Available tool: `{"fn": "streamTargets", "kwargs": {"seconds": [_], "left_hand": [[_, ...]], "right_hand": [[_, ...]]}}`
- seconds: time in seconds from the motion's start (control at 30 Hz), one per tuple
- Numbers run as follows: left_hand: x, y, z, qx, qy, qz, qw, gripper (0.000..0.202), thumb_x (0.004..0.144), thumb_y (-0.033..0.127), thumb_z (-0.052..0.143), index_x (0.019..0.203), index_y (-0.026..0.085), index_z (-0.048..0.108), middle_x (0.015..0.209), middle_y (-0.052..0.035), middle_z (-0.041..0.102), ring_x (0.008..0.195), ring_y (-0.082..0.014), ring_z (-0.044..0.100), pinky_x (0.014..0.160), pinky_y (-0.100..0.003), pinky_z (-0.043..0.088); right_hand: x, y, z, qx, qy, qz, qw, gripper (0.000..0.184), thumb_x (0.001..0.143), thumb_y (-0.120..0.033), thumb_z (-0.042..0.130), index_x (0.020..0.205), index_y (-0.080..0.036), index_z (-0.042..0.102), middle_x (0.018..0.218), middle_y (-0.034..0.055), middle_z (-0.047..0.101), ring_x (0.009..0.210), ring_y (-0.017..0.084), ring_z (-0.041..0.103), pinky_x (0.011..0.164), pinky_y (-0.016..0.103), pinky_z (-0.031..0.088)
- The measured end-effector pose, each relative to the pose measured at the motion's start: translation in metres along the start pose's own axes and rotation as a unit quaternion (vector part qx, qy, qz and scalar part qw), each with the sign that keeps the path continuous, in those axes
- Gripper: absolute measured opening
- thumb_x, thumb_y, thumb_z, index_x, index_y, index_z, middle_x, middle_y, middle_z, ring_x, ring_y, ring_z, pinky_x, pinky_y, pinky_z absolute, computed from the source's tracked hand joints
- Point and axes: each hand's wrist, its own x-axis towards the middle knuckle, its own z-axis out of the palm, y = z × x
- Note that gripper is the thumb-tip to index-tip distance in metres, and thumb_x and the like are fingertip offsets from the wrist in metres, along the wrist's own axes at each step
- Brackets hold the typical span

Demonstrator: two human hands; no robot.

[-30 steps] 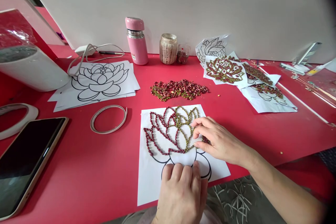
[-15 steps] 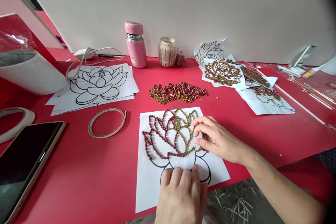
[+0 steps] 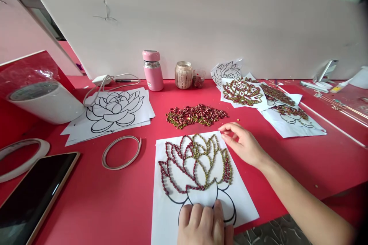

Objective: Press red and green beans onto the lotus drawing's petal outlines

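A white sheet with a lotus line drawing (image 3: 169,218) lies on the red table. Rows of red beans (image 3: 161,176) follow the left petals' outlines, and green beans (image 3: 212,162) line the right ones. One right petal is filled with red and green beans. My left hand (image 3: 201,224) rests on the sheet's lower part, fingers curled down; their undersides are hidden. Near the sheet's upper right corner is my right hand (image 3: 244,143), thumb and forefinger slightly apart, nothing visible between them. Beyond the sheet sits a pile of red and green beans (image 3: 197,115).
To the left are a phone (image 3: 37,199), tape rolls (image 3: 122,166), a white cylinder (image 3: 51,103) and lotus printouts (image 3: 138,103). A pink flask (image 3: 153,74) and glass jar (image 3: 184,75) stand at the back. Bean-covered sheets (image 3: 244,93) lie at back right.
My right hand has moved off the right petals to the sheet's upper right corner, uncovering the filled petal. My left hand stays on the sheet. The view has tilted upward.
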Motion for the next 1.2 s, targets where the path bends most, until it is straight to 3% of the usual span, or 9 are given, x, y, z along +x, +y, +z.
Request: {"fn": "streamTargets", "kwargs": {"seconds": [0.1,0.3,0.8,0.9,1.2], "left_hand": [[0.002,0.001,-0.005,-0.019,-0.021,-0.012,1.0,0.021,0.073,0.022,0.054,0.092,0.013,0.059,0.056,0.001,0.049,0.053,-0.0145,0.045,0.055,-0.031,0.032],[0.01,0.001,-0.011,-0.036,-0.043,0.001,0.998,0.022,0.072,0.019,0.055,0.091,0.011,0.059,0.057,0.0012,0.05,0.051,-0.0138,0.045,0.052,-0.03,0.031],[0.013,0.001,-0.015,-0.041,-0.04,-0.007,0.998,0.023,0.07,0.019,0.056,0.09,0.01,0.061,0.056,0.0005,0.05,0.05,-0.0158,0.045,0.049,-0.031,0.031],[0.013,0.002,-0.016,-0.044,-0.045,-0.006,0.998,0.023,0.071,0.02,0.056,0.091,0.01,0.061,0.057,0.0,0.051,0.05,-0.0153,0.044,0.049,-0.031,0.031],[0.002,0.0,-0.004,-0.009,-0.012,-0.005,1.0,0.019,0.074,0.021,0.052,0.091,0.013,0.058,0.056,0.0019,0.049,0.052,-0.0144,0.045,0.055,-0.031,0.032]], "right_hand": [[-0.012,-0.017,0.01,-0.046,-0.054,-0.062,0.996,0.023,0.08,-0.025,0.05,0.103,-0.021,0.052,0.109,0.0087,0.049,0.108,0.02,0.046,0.092,0.037,0.04],[-0.037,-0.035,0.017,-0.139,-0.142,-0.088,0.976,0.038,0.079,-0.027,0.05,0.116,-0.023,0.046,0.134,0.0094,0.03,0.125,0.026,0.025,0.101,0.045,0.028],[-0.044,-0.036,0.017,-0.175,-0.154,-0.082,0.969,0.038,0.08,-0.029,0.048,0.117,-0.022,0.047,0.136,0.0084,0.029,0.128,0.027,0.02,0.102,0.046,0.025],[-0.043,-0.029,0.016,-0.15,-0.129,-0.087,0.976,0.035,0.082,-0.034,0.046,0.115,-0.023,0.048,0.135,0.0083,0.031,0.127,0.026,0.024,0.101,0.045,0.027],[-0.012,0.002,-0.003,-0.027,0.041,-0.017,0.999,0.021,0.085,-0.028,0.043,0.102,-0.022,0.054,0.113,0.0082,0.05,0.108,0.02,0.048,0.092,0.037,0.041]]}}
